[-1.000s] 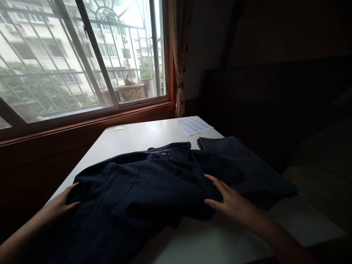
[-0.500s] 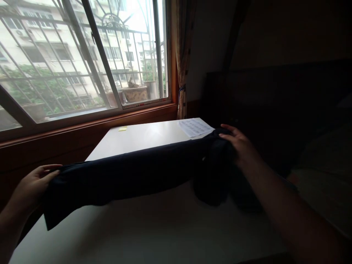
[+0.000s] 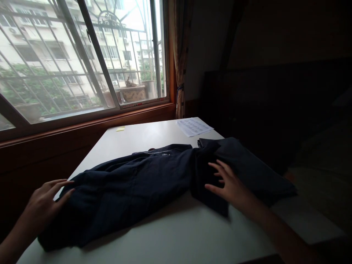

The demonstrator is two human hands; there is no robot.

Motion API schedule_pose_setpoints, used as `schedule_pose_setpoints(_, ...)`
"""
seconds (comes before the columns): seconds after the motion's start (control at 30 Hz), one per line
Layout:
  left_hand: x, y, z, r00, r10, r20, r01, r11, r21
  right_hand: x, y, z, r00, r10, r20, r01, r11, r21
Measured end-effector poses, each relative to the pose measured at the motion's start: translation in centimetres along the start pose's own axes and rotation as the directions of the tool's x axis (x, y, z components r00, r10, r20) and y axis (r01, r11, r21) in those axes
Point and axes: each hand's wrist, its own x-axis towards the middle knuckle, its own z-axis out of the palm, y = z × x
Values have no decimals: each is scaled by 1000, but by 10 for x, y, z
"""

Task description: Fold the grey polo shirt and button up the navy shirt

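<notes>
A dark navy garment (image 3: 143, 179) lies stretched lengthwise across the white table (image 3: 170, 234), with wrinkles along it and a small white mark near its upper edge. Its exact kind does not show. My left hand (image 3: 46, 201) is at the garment's left end, fingers extended and apart from the thumb, touching or just above the fabric. Over the bunched right end, my right hand (image 3: 228, 183) has its fingers spread, gripping nothing. A dark grey folded cloth (image 3: 255, 168) lies beyond it on the right; whether it is part of the garment I cannot tell.
Printed paper sheets (image 3: 194, 127) lie at the table's far right corner, and a yellow sticky note (image 3: 120, 129) at the far left. Behind the table are a barred window (image 3: 115, 66) and a tied curtain (image 3: 180, 73). The right side is very dark.
The garment, held up stretched between both hands before, has come down onto the table. Both hands have let go, the right one moving lower. The grey cloth now shows at the right.
</notes>
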Motion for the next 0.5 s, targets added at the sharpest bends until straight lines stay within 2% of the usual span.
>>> schedule_pose_setpoints(0.03,-6,15,1,992,124,2,-124,990,-72,-11,0,5,998,-46,35,49,994,-94)
schedule_pose_setpoints(0.1,-18,55,2,944,322,76,-304,934,-190,-27,0,15,988,-117,103,140,955,-262)
schedule_pose_setpoints(0.17,-29,99,2,853,487,191,-431,861,-269,-36,-1,25,980,-149,129,188,904,-384)
schedule_pose_setpoints(0.2,-34,118,2,812,537,230,-467,833,-298,-38,-1,29,979,-153,132,195,882,-428)
schedule_pose_setpoints(0.23,-38,135,2,789,560,252,-480,819,-315,-39,-1,32,979,-151,134,196,864,-463)
schedule_pose_setpoints(0.33,-47,162,8,799,548,248,-474,828,-300,-35,0,33,985,-125,123,170,851,-497)
schedule_pose_setpoints(0.4,-48,164,15,822,520,234,-460,847,-266,-31,-3,23,989,-110,102,144,888,-436)
schedule_pose_setpoints(0.5,-46,155,23,844,472,255,-427,878,-215,-28,-11,-7,996,-84,5,83,970,-228)
